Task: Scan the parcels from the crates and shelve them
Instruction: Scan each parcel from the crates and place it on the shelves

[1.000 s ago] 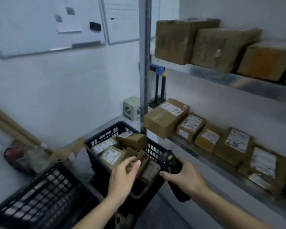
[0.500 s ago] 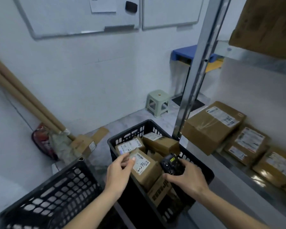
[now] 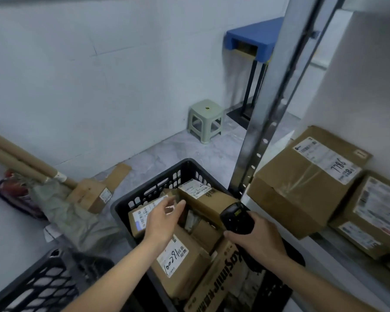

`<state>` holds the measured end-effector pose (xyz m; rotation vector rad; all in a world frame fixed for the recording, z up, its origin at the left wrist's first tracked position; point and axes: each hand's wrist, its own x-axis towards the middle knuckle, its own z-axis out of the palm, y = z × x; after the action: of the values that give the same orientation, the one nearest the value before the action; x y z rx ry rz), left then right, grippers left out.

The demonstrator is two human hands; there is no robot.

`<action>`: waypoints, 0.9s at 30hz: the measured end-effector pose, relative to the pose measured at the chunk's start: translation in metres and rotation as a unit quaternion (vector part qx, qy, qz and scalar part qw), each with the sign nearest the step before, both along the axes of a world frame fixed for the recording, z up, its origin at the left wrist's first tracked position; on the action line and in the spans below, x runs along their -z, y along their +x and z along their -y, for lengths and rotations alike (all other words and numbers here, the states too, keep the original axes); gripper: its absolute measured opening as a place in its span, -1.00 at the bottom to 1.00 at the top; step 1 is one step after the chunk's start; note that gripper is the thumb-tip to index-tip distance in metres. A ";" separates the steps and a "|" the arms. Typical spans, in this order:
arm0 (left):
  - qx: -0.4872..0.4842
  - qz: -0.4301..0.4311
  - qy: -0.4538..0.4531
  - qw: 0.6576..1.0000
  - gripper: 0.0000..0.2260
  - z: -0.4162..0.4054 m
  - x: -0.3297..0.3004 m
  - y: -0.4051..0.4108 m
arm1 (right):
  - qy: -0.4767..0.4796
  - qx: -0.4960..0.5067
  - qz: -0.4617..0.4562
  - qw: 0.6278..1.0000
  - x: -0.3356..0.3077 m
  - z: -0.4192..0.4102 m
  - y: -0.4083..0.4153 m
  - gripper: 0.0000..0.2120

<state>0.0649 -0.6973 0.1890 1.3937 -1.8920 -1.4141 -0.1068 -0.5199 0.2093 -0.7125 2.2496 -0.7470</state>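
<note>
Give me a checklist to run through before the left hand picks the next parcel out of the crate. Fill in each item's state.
1. Left hand free to grasp: ok, its fingers are spread above the parcels and hold nothing.
2. Scanner in the right hand: ok, gripped and raised over the crate.
3. Parcel within reach with its label up: ok, the box marked 10029 lies just below the left hand.
4. Scanner switched on: cannot tell, its screen is too small to read.
5. Room on the shelf: cannot tell, the large box and its neighbours fill the visible part.
</note>
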 end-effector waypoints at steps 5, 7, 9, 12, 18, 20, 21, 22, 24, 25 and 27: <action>0.019 0.009 0.017 1.000 -0.56 0.038 0.024 -0.040 | 0.030 0.038 0.044 0.998 0.021 0.014 -0.013 -0.18; 0.037 0.018 0.014 0.999 -0.53 0.057 0.036 -0.061 | 0.034 0.055 0.051 0.997 0.030 0.017 -0.017 -0.16; 0.051 0.029 0.006 0.998 -0.50 0.076 0.049 -0.078 | 0.030 0.062 0.058 0.996 0.037 0.018 -0.019 -0.20; 0.049 0.038 0.009 0.998 -0.47 0.096 0.068 -0.098 | 0.028 0.068 0.062 0.995 0.043 0.019 -0.024 -0.28; 0.069 0.094 0.000 0.993 -0.46 0.108 0.095 -0.104 | 0.012 0.079 0.068 0.994 0.052 0.020 -0.031 -0.49; 0.080 0.112 0.004 0.991 -0.45 0.114 0.101 -0.105 | 0.003 0.074 0.075 0.994 0.054 0.023 -0.029 -0.50; 0.086 0.123 0.009 0.989 -0.45 0.117 0.103 -0.107 | 0.003 0.071 0.074 0.995 0.057 0.023 -0.029 -0.49; 0.093 0.134 0.014 0.987 -0.44 0.120 0.105 -0.109 | 0.001 0.071 0.071 0.995 0.058 0.024 -0.029 -0.47; 0.105 0.149 0.026 0.983 -0.43 0.125 0.107 -0.116 | 0.003 0.072 0.064 0.995 0.060 0.025 -0.031 -0.37; 0.110 0.156 0.033 0.981 -0.42 0.127 0.108 -0.120 | 0.007 0.069 0.062 0.996 0.060 0.026 -0.031 -0.34; 0.128 0.174 0.045 0.975 -0.42 0.129 0.110 -0.124 | 0.014 0.058 0.068 0.996 0.060 0.026 -0.032 -0.33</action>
<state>-0.0590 -0.8266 0.0790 1.5703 -2.3260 -1.4628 -0.1390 -0.5457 0.1491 -0.5041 2.1862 -0.7932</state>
